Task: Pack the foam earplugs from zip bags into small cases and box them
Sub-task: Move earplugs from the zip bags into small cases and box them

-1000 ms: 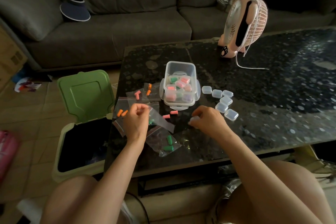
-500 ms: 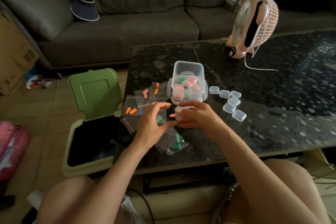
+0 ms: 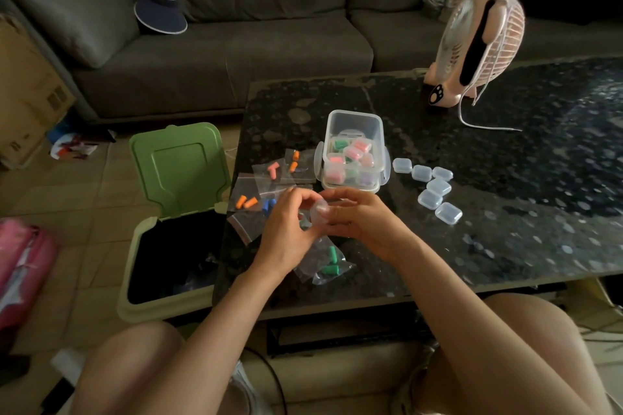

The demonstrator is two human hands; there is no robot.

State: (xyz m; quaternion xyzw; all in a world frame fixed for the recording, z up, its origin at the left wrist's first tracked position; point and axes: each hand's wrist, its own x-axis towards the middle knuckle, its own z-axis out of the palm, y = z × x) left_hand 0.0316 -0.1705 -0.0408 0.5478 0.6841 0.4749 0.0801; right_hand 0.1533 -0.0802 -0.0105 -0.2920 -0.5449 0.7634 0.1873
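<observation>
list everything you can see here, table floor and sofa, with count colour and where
table: 1, dark speckled, in front of the person
storage box: 1, clear, mid table, filled cases inside
empty cases: 6, clear, right of the storage box
small case: 1, clear, between both hands
zip bags: several, clear, around the hands, left of the storage box
earplugs: several, orange, pink, blue, green, inside the zip bags
fan: 1, pink, far side of table
bin: 1, green lid open, floor left of table
sofa: 1, grey, behind table
visor: 1, dark, on sofa
cardboard box: 1, brown, floor far left
bag: 1, pink, floor at left edge
left hand: 1, pinches the small case
right hand: 1, holds the small case
</observation>
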